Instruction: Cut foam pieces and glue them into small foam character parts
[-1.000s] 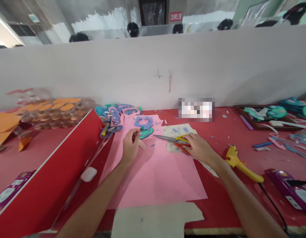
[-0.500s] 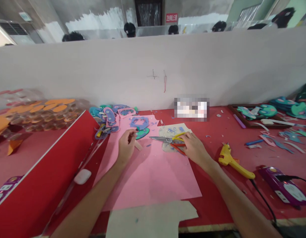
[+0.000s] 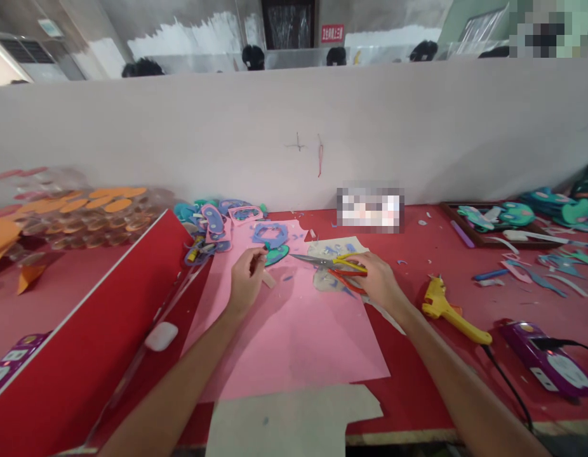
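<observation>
My left hand (image 3: pixel 247 274) is closed in a pinch on a green foam cutout (image 3: pixel 277 256) with a dark edge, above the pink sheet (image 3: pixel 294 336). In my right hand (image 3: pixel 382 279) is a pair of scissors (image 3: pixel 322 261) with yellow and orange handles. The blades point left, their tips close to the right end of the green cutout. Behind it lies a purple foam ring (image 3: pixel 270 235). Under the scissors is a pale sheet (image 3: pixel 326 279) scattered with purple scraps.
Foam cutouts (image 3: pixel 213 222) are piled back left beside a red board (image 3: pixel 108 317). On the right are a yellow glue gun (image 3: pixel 453 314), a purple corded device (image 3: pixel 548 358) and a brown tray (image 3: pixel 503 241) of cutouts. A white partition (image 3: pixel 256 127) stands behind.
My right hand has shifted slightly right, and the scissors' tips have angled up toward the green cutout. My left hand keeps its pinch. The whole view has shifted slightly.
</observation>
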The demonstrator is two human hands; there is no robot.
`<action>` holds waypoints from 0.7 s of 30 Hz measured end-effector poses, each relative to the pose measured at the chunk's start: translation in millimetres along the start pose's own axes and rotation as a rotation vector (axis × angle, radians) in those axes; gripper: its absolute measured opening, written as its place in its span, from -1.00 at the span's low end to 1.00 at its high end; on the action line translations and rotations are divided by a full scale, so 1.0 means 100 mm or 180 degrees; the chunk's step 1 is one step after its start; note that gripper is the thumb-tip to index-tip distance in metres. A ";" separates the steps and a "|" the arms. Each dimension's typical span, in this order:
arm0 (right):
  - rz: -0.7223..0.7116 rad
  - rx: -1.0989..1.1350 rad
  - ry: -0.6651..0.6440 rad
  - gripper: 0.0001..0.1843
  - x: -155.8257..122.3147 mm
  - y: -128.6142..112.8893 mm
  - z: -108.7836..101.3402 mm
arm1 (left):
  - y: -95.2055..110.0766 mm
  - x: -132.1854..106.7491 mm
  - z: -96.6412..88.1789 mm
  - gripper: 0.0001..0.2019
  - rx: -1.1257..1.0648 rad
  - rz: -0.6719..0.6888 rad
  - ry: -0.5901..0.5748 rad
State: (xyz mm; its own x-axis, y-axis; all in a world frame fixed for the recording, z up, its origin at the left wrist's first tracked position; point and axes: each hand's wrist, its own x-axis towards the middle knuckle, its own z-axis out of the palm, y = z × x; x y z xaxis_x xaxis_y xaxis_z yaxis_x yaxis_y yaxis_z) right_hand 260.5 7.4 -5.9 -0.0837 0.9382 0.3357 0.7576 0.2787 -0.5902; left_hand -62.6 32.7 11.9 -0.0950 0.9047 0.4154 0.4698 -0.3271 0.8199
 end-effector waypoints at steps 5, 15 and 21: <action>0.0116 -0.0152 0.0130 -0.65 -0.03 0.02 0.02 | -0.03 0.00 0.01 -0.84 -0.0035 0.0021 -0.0020; 0.0057 0.0327 0.0616 -0.59 -0.05 -0.21 -0.10 | 0.00 -0.02 0.00 -0.81 -0.0069 -0.0085 -0.0098; 0.0077 0.0527 0.0500 -0.41 -0.13 -0.30 -0.05 | 0.08 -0.06 -0.02 -0.57 -0.0222 -0.0188 -0.0121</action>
State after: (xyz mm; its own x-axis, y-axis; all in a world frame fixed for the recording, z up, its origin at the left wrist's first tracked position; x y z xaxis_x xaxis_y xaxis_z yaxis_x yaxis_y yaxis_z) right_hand 242.2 -13.7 11.1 0.0449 0.9052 0.4227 0.6406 0.2986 -0.7075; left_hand -59.6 24.2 16.7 -0.0869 0.9322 0.3513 0.4020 -0.2899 0.8686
